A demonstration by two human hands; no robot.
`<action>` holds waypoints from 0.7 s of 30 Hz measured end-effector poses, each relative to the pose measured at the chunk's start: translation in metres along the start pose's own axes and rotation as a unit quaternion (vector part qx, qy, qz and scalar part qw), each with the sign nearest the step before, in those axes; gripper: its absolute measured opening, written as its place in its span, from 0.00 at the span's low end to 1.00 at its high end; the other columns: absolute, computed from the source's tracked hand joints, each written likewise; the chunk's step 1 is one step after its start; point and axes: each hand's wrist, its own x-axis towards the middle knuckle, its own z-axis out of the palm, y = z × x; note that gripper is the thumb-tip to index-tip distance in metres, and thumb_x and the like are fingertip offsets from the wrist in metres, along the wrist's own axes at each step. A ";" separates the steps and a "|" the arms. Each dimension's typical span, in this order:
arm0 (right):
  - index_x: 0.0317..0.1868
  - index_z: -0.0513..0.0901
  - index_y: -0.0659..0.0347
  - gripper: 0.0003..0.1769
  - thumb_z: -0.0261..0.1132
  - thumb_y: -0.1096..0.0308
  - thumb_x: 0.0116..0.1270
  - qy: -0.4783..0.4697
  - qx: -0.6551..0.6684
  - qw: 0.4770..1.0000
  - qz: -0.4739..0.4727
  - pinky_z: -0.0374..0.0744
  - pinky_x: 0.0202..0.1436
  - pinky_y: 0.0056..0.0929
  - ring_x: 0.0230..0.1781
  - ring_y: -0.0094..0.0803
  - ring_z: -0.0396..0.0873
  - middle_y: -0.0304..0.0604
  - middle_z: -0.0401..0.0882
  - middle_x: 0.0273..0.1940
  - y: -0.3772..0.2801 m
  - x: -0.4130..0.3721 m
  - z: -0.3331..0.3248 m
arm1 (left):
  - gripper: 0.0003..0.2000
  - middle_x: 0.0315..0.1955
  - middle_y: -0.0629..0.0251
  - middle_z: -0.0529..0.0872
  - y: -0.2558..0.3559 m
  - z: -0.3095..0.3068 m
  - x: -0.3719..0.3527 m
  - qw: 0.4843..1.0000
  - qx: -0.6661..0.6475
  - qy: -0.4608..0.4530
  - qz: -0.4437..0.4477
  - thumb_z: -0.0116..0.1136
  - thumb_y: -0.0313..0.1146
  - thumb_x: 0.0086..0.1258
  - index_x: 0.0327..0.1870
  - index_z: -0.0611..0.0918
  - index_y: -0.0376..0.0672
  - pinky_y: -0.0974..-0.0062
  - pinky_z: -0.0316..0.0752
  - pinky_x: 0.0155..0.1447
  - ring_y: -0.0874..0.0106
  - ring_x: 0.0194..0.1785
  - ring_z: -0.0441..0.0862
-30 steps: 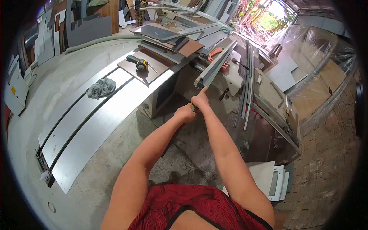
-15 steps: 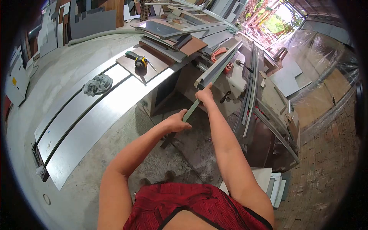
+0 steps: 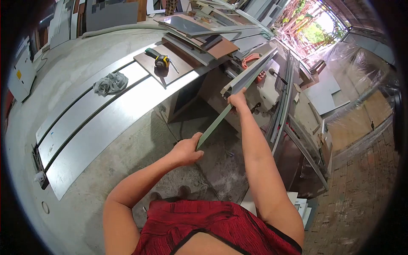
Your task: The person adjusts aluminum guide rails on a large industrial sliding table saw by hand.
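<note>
A long, narrow green strip [image 3: 216, 124] slants between my two hands. My left hand [image 3: 188, 149] is closed around its near end, low over the concrete floor. Farther up, my right hand [image 3: 238, 100] grips the same strip beside the near end of a pale metal-and-wood fence [image 3: 248, 72]. Beyond my right hand the strip runs on along the fence's side, where part of it is hidden. An orange-red handle [image 3: 251, 60] sits behind the fence, and a dark-handled tool [image 3: 278, 76] lies to its right.
On the left, a silver sliding table [image 3: 95, 134] carries a grey rag [image 3: 111, 83] and a board [image 3: 174, 70] with a yellow-black tape measure [image 3: 162, 62]. Stacked panels [image 3: 199, 36] lie behind. Long metal profiles [image 3: 284, 100] stand at the right, near plastic sheeting [image 3: 357, 63].
My left hand has moved down and left with the strip's near end. A longer stretch of strip shows between my hands. The view has shifted slightly, and my right hand stays by the fence end.
</note>
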 end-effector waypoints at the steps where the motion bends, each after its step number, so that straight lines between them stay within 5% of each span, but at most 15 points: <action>1: 0.71 0.29 0.62 0.63 0.64 0.76 0.40 0.003 -0.006 1.000 -0.001 0.72 0.57 0.38 0.56 0.52 0.71 0.64 0.68 0.57 0.003 0.006 0.001 | 0.27 0.33 0.40 0.80 0.001 0.003 0.001 1.000 0.011 0.026 0.009 0.54 0.37 0.60 0.60 0.63 0.40 0.53 0.71 0.46 0.45 0.41 0.78; 4: 0.72 0.32 0.57 0.58 0.62 0.73 0.47 0.002 -0.031 0.999 0.004 0.83 0.36 0.42 0.53 0.50 0.74 0.58 0.67 0.60 0.008 0.016 0.002 | 0.23 0.33 0.41 0.80 0.010 0.004 0.003 0.999 0.002 0.037 -0.016 0.53 0.36 0.60 0.56 0.65 0.40 0.51 0.71 0.46 0.45 0.41 0.78; 10: 0.70 0.25 0.53 0.61 0.67 0.69 0.52 -0.070 0.091 0.993 -0.006 0.77 0.19 0.45 0.34 0.48 0.79 0.60 0.73 0.45 0.006 0.008 -0.008 | 0.17 0.32 0.42 0.81 0.011 0.009 0.016 0.997 0.030 0.062 -0.029 0.50 0.34 0.59 0.49 0.69 0.38 0.51 0.70 0.47 0.45 0.40 0.78; 16: 0.70 0.25 0.52 0.60 0.68 0.65 0.55 -0.068 0.058 0.996 0.020 0.77 0.18 0.43 0.21 0.43 0.78 0.59 0.74 0.43 0.003 -0.009 -0.003 | 0.14 0.33 0.42 0.81 0.018 0.011 0.042 0.996 0.033 0.082 -0.030 0.48 0.32 0.57 0.44 0.71 0.38 0.50 0.70 0.47 0.45 0.41 0.78; 21: 0.71 0.31 0.59 0.59 0.68 0.62 0.53 -0.046 0.032 0.998 0.004 0.82 0.26 0.37 0.28 0.40 0.81 0.56 0.79 0.43 -0.001 -0.030 -0.005 | 0.14 0.34 0.42 0.81 0.020 0.016 0.068 0.994 0.049 0.097 -0.021 0.48 0.32 0.57 0.43 0.71 0.37 0.51 0.71 0.48 0.45 0.42 0.79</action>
